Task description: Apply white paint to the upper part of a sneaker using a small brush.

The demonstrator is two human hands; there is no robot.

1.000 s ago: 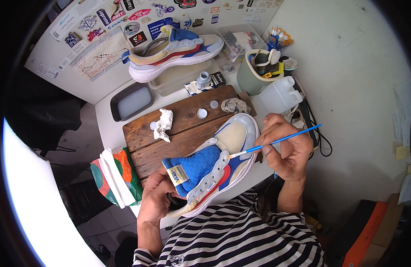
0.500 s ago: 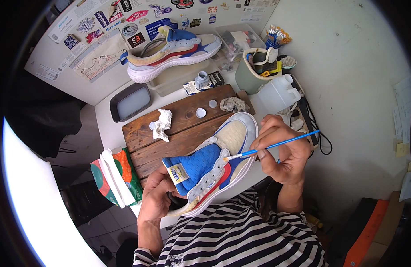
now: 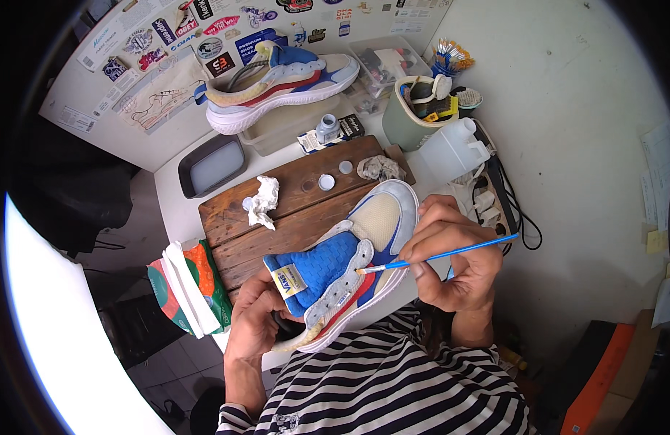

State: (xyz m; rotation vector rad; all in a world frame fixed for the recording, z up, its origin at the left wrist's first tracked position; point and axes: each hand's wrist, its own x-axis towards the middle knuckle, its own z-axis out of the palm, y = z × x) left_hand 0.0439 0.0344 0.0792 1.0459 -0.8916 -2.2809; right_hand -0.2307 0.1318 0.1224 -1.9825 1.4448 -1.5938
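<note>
A sneaker (image 3: 378, 221) with a blue tongue, cream mesh toe, grey eyelet strip and white sole lies tilted across my lap and the table's front edge, toe pointing up and right. My left hand (image 3: 254, 319) grips it at the heel end, by the collar and tongue. Between the thumb and fingers of my right hand (image 3: 454, 254) is a thin blue paintbrush (image 3: 451, 254). Its bristle tip touches, or nearly touches, the grey eyelet strip (image 3: 347, 286) on the shoe's near side.
Beyond the sneaker lies a brown wooden board (image 3: 291, 192) with crumpled tissue (image 3: 264, 203) and a small paint cup (image 3: 326, 182). Farther back are a black tray (image 3: 213, 168), an open bottle (image 3: 327, 129) and a matching sneaker (image 3: 277, 90). A tissue pack (image 3: 190, 288) sits left, a white jug (image 3: 456, 150) right.
The brush tip has slid down and left along the eyelet strip, my right hand moving with it. My left hand keeps its hold, and the sneaker has barely shifted.
</note>
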